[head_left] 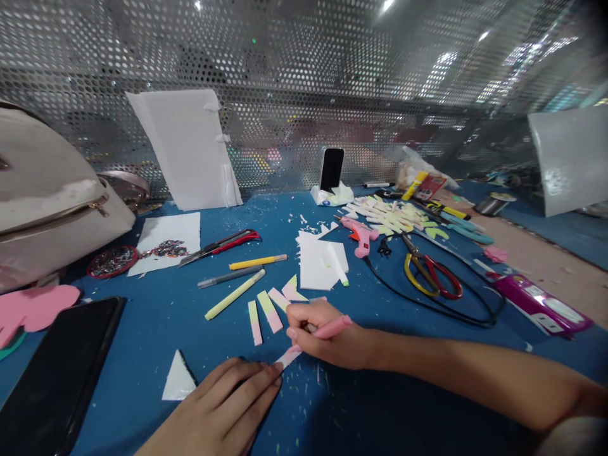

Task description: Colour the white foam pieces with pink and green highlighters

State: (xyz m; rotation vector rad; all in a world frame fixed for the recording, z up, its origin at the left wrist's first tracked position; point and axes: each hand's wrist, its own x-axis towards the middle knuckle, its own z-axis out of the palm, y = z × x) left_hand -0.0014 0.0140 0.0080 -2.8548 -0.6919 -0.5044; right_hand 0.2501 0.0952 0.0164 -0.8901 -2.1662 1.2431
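Observation:
My right hand is closed round a pink marker, its tip down at a narrow white paper strip that shows some pink. My left hand lies flat with its fingers stretched out, the fingertips on the strip's near end; its thumb is hidden. Just beyond my hands lie several strips coloured yellow-green and pink, among them a pale strip and a notched piece. Left of these are a capped yellow-green marker, a grey marker and an orange-yellow marker.
White paper pieces lie ahead. A pink glue gun, red-and-yellow scissors, a coloured strip pile and a magenta pack are right. A red-handled cutter, a black phone and a bag are left.

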